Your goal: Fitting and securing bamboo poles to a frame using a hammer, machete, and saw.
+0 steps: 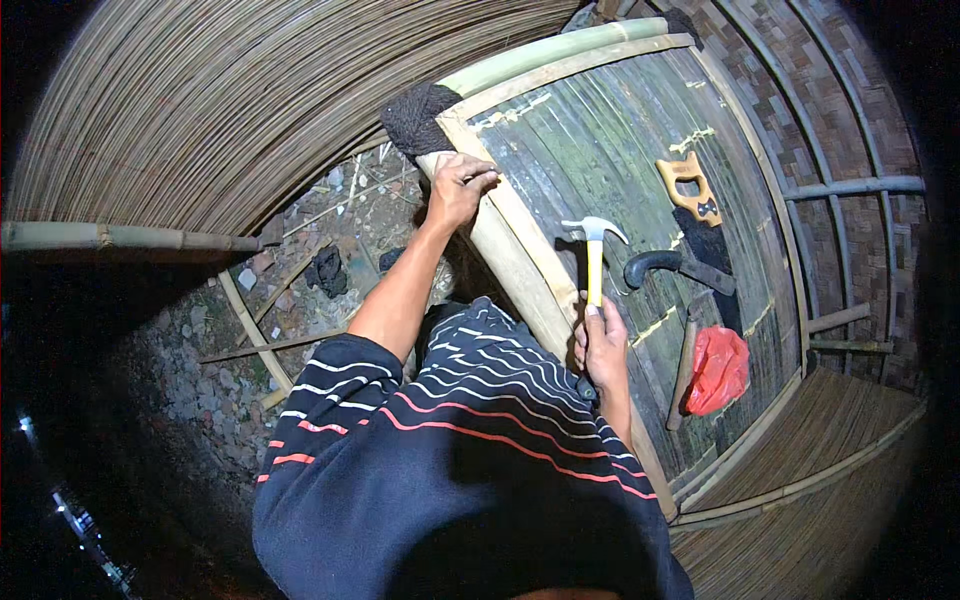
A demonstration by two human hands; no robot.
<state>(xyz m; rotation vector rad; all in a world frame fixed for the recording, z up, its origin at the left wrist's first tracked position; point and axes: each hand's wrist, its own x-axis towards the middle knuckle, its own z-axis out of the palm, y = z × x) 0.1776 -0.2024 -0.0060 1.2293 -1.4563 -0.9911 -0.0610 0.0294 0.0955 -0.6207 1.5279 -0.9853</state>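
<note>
My right hand [603, 348] is wrapped round the lower handle of a claw hammer [595, 268]. The hammer has a yellow-and-white handle, and its metal head points away from me above the slatted bamboo platform [640, 240]. Further left, my left hand [462, 188] is closed in a pinch at the pale wooden strip [525, 240] along the platform's near edge. What its fingertips hold, if anything, is too small to make out. Just beyond that hand, dark rope [418, 118] is wound round the frame's corner.
On the platform lie a wooden-handled saw [690, 190], a curved dark-handled blade [680, 268], a wooden-handled tool [684, 370] and a red plastic bag [717, 370]. A thatch-like panel [250, 90] slopes at far left. Rubble and sticks cover the ground [210, 350] below.
</note>
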